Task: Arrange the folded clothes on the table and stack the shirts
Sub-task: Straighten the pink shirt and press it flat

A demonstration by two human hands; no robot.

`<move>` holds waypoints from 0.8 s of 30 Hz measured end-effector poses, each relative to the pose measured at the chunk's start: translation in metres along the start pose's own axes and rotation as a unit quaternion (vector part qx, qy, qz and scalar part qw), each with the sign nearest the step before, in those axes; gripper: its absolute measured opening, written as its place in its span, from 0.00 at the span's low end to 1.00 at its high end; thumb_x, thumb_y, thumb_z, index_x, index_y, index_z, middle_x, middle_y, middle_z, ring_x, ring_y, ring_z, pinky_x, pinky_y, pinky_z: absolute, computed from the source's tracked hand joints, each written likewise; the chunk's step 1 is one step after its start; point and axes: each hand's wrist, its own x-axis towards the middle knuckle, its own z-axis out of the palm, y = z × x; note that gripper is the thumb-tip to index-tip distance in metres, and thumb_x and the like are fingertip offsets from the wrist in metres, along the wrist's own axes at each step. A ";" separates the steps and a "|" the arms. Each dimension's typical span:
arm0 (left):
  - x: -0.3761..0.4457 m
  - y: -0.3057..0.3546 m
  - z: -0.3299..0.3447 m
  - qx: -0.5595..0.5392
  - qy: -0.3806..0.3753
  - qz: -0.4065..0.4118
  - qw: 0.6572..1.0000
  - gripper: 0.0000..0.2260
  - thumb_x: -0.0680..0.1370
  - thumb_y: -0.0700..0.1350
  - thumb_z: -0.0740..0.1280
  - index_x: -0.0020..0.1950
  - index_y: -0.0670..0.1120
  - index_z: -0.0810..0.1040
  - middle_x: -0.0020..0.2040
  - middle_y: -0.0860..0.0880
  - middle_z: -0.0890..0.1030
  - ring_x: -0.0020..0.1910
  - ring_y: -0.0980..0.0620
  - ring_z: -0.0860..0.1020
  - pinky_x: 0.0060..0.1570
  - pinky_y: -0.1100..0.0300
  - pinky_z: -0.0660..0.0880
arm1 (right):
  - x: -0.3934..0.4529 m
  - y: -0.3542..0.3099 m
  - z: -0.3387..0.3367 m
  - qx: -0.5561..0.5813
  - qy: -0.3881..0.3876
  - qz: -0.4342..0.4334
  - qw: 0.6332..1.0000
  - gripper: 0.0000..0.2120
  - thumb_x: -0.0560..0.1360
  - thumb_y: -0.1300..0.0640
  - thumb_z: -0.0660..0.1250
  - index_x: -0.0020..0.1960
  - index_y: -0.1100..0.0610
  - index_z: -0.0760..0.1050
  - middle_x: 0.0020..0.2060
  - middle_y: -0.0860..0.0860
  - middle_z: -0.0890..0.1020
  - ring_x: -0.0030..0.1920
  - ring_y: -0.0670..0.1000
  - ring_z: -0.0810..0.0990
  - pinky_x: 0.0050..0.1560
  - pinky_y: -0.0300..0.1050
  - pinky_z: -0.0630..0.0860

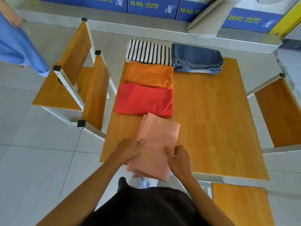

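Observation:
A folded pale pink shirt (156,141) lies at the near edge of the wooden table (211,115), its near end hanging past the edge. My left hand (130,149) grips its left side and my right hand (179,159) pinches its right side. Beyond it, in a column, lie a folded red shirt (145,100), a folded orange shirt (149,74) and a black-and-white striped shirt (148,52). Folded blue jeans (197,58) rest at the far edge, right of the striped shirt.
Two wooden chairs (73,75) stand left of the table, one chair (280,111) on the right and another (241,204) at the near right. A person in blue clothing (17,44) stands far left. Blue washing machine fronts (153,5) line the back.

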 end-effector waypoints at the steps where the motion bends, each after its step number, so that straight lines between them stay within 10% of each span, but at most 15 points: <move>1: -0.003 0.003 0.001 -0.063 -0.059 -0.040 0.995 0.23 0.79 0.67 0.51 0.44 0.49 0.72 0.41 0.48 0.83 0.34 0.52 0.81 0.30 0.61 0.74 | 0.002 -0.002 0.001 0.008 -0.022 -0.011 1.000 0.24 0.78 0.36 0.60 0.62 0.54 0.68 0.58 0.52 0.77 0.54 0.53 0.76 0.55 0.52 0.76; 4: -0.009 0.004 -0.012 -0.093 -0.120 -0.093 0.984 0.24 0.77 0.66 0.57 0.56 0.46 0.73 0.49 0.49 0.83 0.47 0.47 0.84 0.41 0.54 0.80 | 0.014 -0.007 -0.003 0.009 -0.064 -0.067 0.996 0.28 0.78 0.41 0.64 0.73 0.52 0.61 0.64 0.54 0.72 0.62 0.57 0.72 0.61 0.53 0.71; 10: -0.001 0.018 -0.043 0.065 0.316 0.130 0.937 0.22 0.79 0.53 0.62 0.71 0.51 0.67 0.74 0.42 0.64 0.72 0.40 0.64 0.67 0.43 0.66 | 0.050 -0.015 -0.028 -0.054 -0.150 -0.162 0.974 0.30 0.77 0.50 0.67 0.76 0.45 0.62 0.66 0.54 0.73 0.67 0.57 0.69 0.66 0.51 0.67; 15: 0.018 0.013 -0.016 0.145 0.201 0.267 0.931 0.22 0.83 0.51 0.54 0.77 0.54 0.61 0.80 0.44 0.47 0.79 0.45 0.44 0.74 0.42 0.51 | 0.071 -0.062 -0.028 -0.171 -0.155 -0.247 0.941 0.28 0.78 0.52 0.65 0.76 0.43 0.63 0.62 0.56 0.72 0.66 0.58 0.68 0.65 0.51 0.66; 20: 0.018 -0.033 0.011 0.133 0.247 0.147 0.949 0.28 0.80 0.61 0.42 0.80 0.54 0.46 0.80 0.45 0.47 0.79 0.44 0.46 0.73 0.36 0.51 | 0.048 -0.085 -0.013 -0.148 0.045 -0.267 0.951 0.24 0.78 0.55 0.62 0.74 0.50 0.65 0.72 0.51 0.67 0.72 0.57 0.63 0.65 0.54 0.63; 24: 0.020 -0.032 0.019 0.093 0.280 0.053 0.954 0.30 0.81 0.60 0.43 0.80 0.50 0.42 0.80 0.45 0.45 0.79 0.43 0.44 0.75 0.41 0.45 | 0.014 -0.063 0.021 -0.192 -0.026 -0.263 0.945 0.27 0.83 0.45 0.52 0.80 0.47 0.53 0.80 0.53 0.48 0.80 0.55 0.45 0.75 0.62 0.45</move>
